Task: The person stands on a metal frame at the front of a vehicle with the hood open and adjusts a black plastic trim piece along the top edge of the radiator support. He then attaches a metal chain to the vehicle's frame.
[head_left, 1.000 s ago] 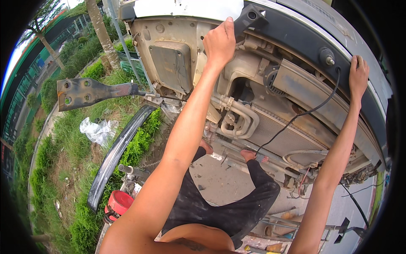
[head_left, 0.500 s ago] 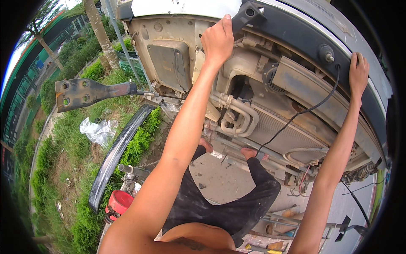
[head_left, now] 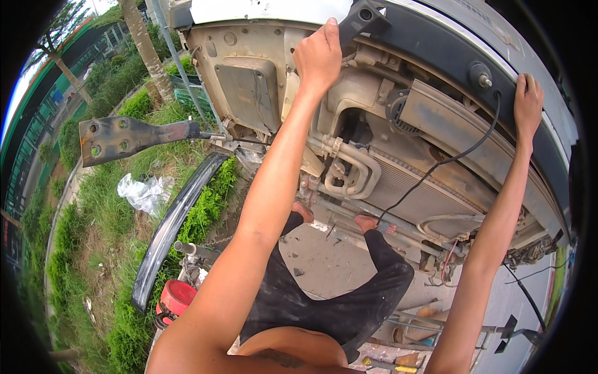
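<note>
In front of me is the front end of a vehicle with its cover off. A long black trim panel (head_left: pixel 445 62) runs across its upper part, with a round fitting and a black cable on it. My left hand (head_left: pixel 317 55) is closed at the panel's left end, thumb up beside a black bracket (head_left: pixel 367 20); its fingers are partly hidden behind the hand. Farther right, my right hand (head_left: pixel 528 105) has its fingers hooked over the panel's upper edge. Below the panel are a radiator (head_left: pixel 417 184) and several grey pipes (head_left: pixel 352 181).
A rusty bracket arm (head_left: pixel 134 140) juts out at the left. Beyond it, a black curved strip (head_left: pixel 177 230) leans over grass beside a white plastic bag (head_left: pixel 144 193). A red round object (head_left: pixel 177 296) is near my left elbow. The black cable (head_left: pixel 436 167) hangs towards my feet.
The view has shifted very slightly. Both hands keep their places on the black trim panel, and nothing else has visibly moved.
</note>
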Available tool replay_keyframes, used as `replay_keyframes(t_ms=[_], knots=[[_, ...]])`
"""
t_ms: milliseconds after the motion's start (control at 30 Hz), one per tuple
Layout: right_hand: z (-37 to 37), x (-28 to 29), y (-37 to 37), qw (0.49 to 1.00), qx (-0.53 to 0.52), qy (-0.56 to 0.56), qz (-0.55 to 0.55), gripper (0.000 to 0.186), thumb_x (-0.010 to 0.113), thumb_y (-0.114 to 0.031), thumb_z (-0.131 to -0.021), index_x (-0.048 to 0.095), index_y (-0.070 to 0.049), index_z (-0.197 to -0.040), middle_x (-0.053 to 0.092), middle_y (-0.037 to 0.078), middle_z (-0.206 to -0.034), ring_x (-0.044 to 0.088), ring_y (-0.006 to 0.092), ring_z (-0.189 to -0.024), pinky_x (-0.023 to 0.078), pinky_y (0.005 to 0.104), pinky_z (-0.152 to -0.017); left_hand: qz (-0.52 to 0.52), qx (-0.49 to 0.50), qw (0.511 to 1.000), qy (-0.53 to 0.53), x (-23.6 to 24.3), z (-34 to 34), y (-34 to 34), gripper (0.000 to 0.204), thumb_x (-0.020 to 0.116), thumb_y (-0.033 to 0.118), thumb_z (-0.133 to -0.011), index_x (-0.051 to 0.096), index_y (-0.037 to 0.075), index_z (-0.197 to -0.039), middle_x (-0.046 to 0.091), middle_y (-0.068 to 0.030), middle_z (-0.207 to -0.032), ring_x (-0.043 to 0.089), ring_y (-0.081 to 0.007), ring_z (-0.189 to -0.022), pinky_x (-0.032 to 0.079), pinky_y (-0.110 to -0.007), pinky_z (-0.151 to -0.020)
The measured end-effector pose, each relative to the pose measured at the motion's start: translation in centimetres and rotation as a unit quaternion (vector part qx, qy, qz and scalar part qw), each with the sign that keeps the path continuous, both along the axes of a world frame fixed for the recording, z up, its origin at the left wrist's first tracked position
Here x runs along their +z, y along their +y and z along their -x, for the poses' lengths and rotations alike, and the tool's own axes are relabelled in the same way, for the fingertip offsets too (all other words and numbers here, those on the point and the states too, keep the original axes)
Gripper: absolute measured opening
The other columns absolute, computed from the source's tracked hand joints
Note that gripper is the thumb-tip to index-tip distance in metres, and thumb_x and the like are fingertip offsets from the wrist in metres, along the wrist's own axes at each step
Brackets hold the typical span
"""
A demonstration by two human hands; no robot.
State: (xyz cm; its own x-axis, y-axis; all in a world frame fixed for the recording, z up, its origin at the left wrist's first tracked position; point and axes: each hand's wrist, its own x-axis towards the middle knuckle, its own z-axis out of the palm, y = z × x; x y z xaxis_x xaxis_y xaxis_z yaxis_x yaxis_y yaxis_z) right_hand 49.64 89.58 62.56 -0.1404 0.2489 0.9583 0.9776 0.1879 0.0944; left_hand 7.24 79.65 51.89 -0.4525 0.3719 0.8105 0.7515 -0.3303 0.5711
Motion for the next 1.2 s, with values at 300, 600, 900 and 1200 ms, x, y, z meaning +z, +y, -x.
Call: replay_keyframes(t_ms=[300,600,900,1200], knots=[[0.01,-0.05,-0.06,1.000,0.002,-0.001,0.002,0.037,0.044,-0.035,-0.100,0.063,-0.009,-0.118,0.062,0.011,-0.114,0.054,0.0306,-0.113,0.044,0.0418,-0.094,-0.001,0.007,1.000,0.013,-0.05,0.09,0.07,0.058,0.032,0.044,-0.103,0.064,0.002,-0.078,0.063,-0.0238,-0.069,0.059,-0.0471,-0.070,0.045,-0.054,-0.065],[0.08,-0.06,-0.02,1.000,0.008,0.004,-0.002,0.036,0.044,-0.035,-0.100,0.063,-0.009,-0.116,0.062,0.011,-0.113,0.054,0.0306,-0.113,0.044,0.0416,-0.094,0.004,0.020,1.000,0.023,-0.04,0.13,0.11,0.055,0.033,0.042,-0.103,0.066,0.004,-0.081,0.064,-0.0232,-0.069,0.061,-0.0465,-0.070,0.046,-0.053,-0.065],[0.10,-0.06,-0.04,1.000,0.005,0.001,-0.006,0.036,0.044,-0.035,-0.100,0.063,-0.010,-0.117,0.062,0.011,-0.113,0.054,0.0304,-0.113,0.044,0.0415,-0.094,0.010,0.017,1.000,0.020,-0.05,0.17,0.08,0.057,0.032,0.043,-0.103,0.066,0.004,-0.082,0.064,-0.0227,-0.069,0.061,-0.0463,-0.070,0.046,-0.054,-0.065],[0.02,-0.06,0.07,1.000,-0.003,0.005,0.003,0.036,0.043,-0.036,-0.100,0.063,-0.010,-0.118,0.061,0.010,-0.114,0.054,0.0300,-0.113,0.044,0.0417,-0.094,0.010,0.016,1.000,0.020,-0.04,0.16,0.07,0.057,0.032,0.044,-0.103,0.067,0.003,-0.081,0.063,-0.0228,-0.068,0.060,-0.0464,-0.068,0.046,-0.053,-0.064]])
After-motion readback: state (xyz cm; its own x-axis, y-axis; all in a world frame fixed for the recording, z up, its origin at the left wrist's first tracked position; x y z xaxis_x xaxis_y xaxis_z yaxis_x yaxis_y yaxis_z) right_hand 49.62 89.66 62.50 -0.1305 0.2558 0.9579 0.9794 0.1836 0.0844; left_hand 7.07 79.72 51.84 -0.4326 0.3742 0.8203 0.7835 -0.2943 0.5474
